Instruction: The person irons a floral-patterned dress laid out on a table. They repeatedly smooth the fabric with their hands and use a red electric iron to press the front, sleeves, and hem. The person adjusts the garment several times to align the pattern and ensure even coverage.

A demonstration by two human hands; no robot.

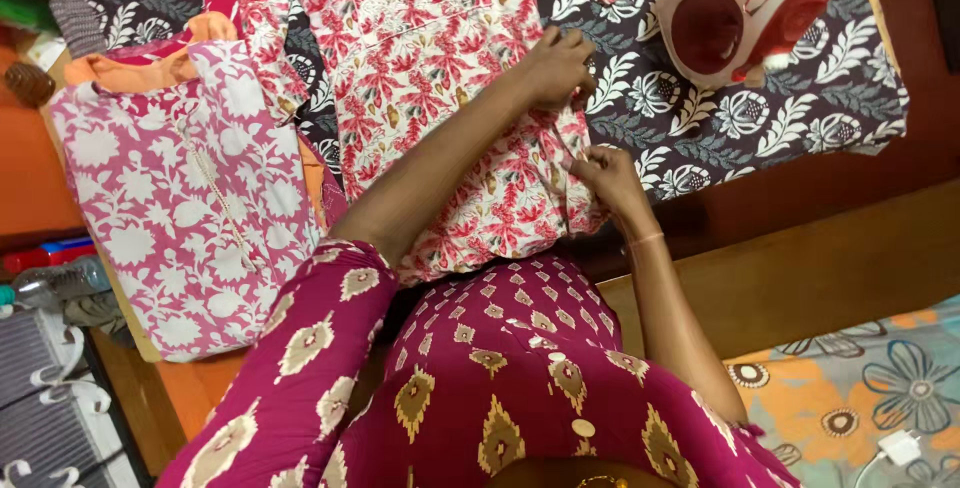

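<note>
both grips are closed on cloth: the left hand (555, 66) pinches the side edge of the red and white flowered dress (440, 98) higher up, and the right hand (605, 173) pinches the same edge lower down, near the hem, fingers curled tight around a small fold.

head view: the dress lies spread flat on the table, over a dark cloth with white flowers (760, 118), its body mostly smooth while the edge between the hands looks bunched and creased. i judge the smoothing to be partway done: the middle lies flat, the right side seam remains to be straightened. the iron (745, 13) stands apart at the far right of the cloth, not touched by either hand. a pink and white printed garment (175, 198) lies folded beside the dress on the left, over something orange, and looks finished with.

pose: the left arm reaches long and straight across the dress, wrist bent down; the right arm runs along the table's near edge, elbow close to the body, wrist turned inward toward the left hand.
</note>
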